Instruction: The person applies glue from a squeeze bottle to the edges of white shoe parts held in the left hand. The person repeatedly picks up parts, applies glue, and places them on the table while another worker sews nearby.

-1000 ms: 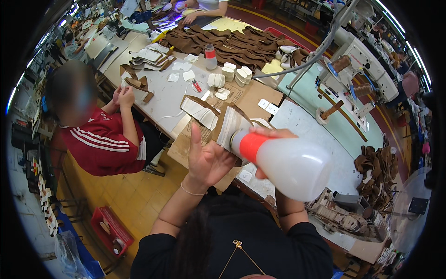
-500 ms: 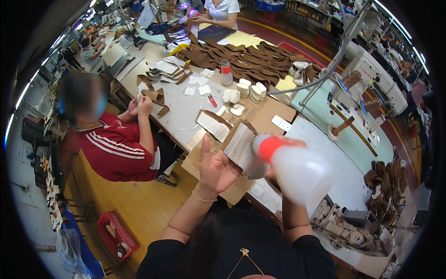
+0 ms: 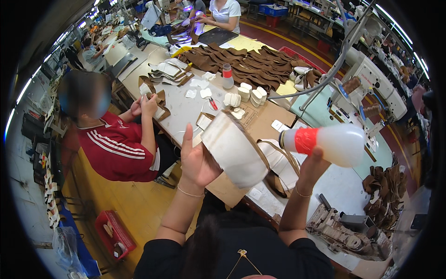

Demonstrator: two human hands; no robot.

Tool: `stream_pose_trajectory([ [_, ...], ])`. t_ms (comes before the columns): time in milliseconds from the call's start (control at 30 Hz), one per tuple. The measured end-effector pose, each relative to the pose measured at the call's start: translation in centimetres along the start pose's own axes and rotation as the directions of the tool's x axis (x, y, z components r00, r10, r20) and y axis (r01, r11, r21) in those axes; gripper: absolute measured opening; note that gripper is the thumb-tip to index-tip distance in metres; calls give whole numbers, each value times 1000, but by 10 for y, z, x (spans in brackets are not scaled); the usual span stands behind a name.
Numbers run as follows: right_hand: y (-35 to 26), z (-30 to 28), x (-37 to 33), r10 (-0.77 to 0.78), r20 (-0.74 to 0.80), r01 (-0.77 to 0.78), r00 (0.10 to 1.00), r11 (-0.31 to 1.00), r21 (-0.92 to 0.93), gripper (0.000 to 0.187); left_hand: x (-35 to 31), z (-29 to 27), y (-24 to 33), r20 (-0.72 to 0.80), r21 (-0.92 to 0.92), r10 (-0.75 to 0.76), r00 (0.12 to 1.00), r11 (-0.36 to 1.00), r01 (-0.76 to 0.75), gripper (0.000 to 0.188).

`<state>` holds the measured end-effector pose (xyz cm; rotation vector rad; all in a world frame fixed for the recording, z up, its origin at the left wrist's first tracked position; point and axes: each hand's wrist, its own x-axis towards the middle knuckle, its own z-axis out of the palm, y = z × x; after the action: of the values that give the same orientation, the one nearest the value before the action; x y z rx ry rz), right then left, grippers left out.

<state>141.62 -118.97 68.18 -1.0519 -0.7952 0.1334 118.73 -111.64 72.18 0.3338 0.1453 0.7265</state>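
Observation:
My left hand has its fingers behind a white-lined piece with a brown edge, thumb raised clear of it. It looks like a shoe upper part, held tilted above the table with its lining facing up. In my right hand is a translucent whitish glue bottle with a red band, tipped on its side so that its dark neck end points left, toward the lined piece but apart from it. Another brown-edged piece with white lining lies on the table between my hands, partly hidden.
A second bottle with a red band stands near stacked pale pads. Red-handled snips lie nearby. Brown strips cover the far table. A co-worker in red sits at left; a sewing machine stands at right.
My right hand has moved right with the bottle, away from the lined piece. The lined piece has turned and now shows more of its white face. My left hand has shifted slightly left.

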Motion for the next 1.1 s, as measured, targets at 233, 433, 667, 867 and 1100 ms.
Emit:
stream_pose_trajectory([
  [233, -25, 3, 1, 25, 2, -25, 1000, 992, 126, 89, -10, -11, -17, -110, 45, 25, 994, 999, -20, 76],
  [433, -51, 28, -20, 101, 294, -204, 951, 917, 343, 87, -19, -10, -23, -72, 131, 68, 995, 990, -58, 83],
  [667, -26, 32, -12, 99, 137, -129, 986, 963, 238, 54, -28, -18, -23, -7, 160, 35, 999, 987, -34, 86],
  [867, -19, 21, -18, 8, 233, -11, 972, 1000, 13, 74, -30, -15, -25, -35, 159, 11, 999, 987, -6, 84],
  [1100, -35, 32, -20, 15, 154, -66, 988, 940, 333, 67, -23, -6, -34, 30, 238, -67, 997, 970, 58, 90],
])
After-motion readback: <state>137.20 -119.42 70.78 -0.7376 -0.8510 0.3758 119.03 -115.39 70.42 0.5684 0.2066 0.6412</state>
